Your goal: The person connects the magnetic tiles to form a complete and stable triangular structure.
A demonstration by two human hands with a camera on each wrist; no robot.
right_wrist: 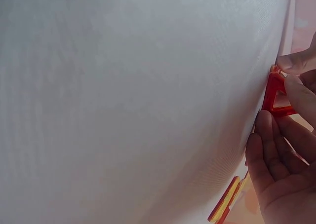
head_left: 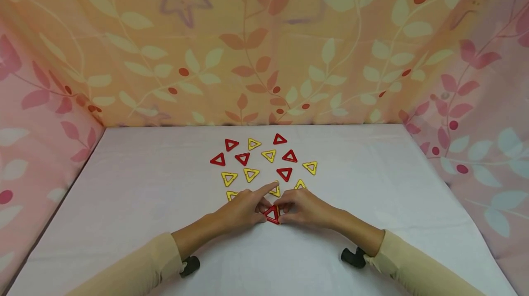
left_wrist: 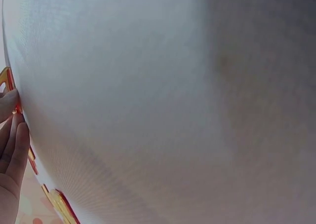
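Note:
Close to me at the middle of the table, a red triangle tile (head_left: 272,214) with an open centre is held between both hands. An orange-yellow edge shows along its right side in the head view. My left hand (head_left: 241,209) grips from the left, its index finger stretched forward over a yellow triangle tile (head_left: 274,190). From the right, my right hand (head_left: 307,206) pinches with thumb and fingers. The right wrist view shows a red tile (right_wrist: 269,96) at that hand's fingertips. In the left wrist view a yellow-and-red tile edge (left_wrist: 10,78) stands above the left thumb.
Several loose red triangle tiles (head_left: 242,159) and yellow triangle tiles (head_left: 251,175) lie spread beyond the hands on the white tabletop (head_left: 144,186). Another yellow tile (head_left: 231,195) is partly covered by the left hand. Patterned cloth (head_left: 248,57) hangs behind and at both sides.

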